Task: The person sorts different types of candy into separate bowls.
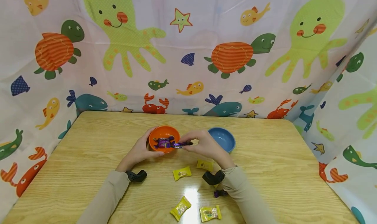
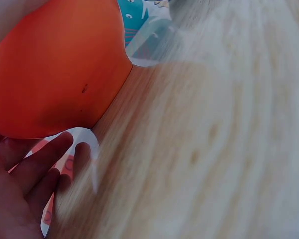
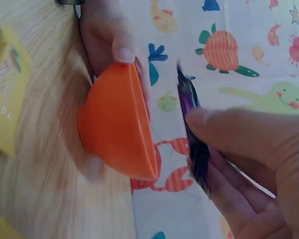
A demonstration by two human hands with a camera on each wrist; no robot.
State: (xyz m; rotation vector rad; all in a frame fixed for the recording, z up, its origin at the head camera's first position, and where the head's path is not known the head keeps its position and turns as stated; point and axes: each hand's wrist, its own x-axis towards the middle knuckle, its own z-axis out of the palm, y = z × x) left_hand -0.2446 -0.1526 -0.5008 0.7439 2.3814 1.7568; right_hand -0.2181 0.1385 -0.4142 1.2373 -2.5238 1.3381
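My left hand (image 1: 140, 152) grips an orange bowl (image 1: 168, 131) on the table, thumb at its near side and fingers round the far left. Inside the bowl lies purple-wrapped candy (image 1: 162, 142). Just above the bowl's right rim, my right hand (image 1: 206, 145) pinches another purple-wrapped candy (image 3: 195, 144) between thumb and fingers. In the right wrist view this candy stands apart from the bowl. The left wrist view shows the bowl's outer wall (image 2: 65, 74) with a few fingers (image 2: 45, 159) beside it.
A blue bowl (image 1: 226, 139) stands behind my right hand. Several yellow-wrapped candies, such as one near the middle (image 1: 182, 173) and one in front (image 1: 210, 213), lie on the wooden table (image 1: 279, 171). Another purple candy (image 1: 219, 193) is by my right sleeve. A sea-animal curtain (image 1: 182, 41) surrounds the table.
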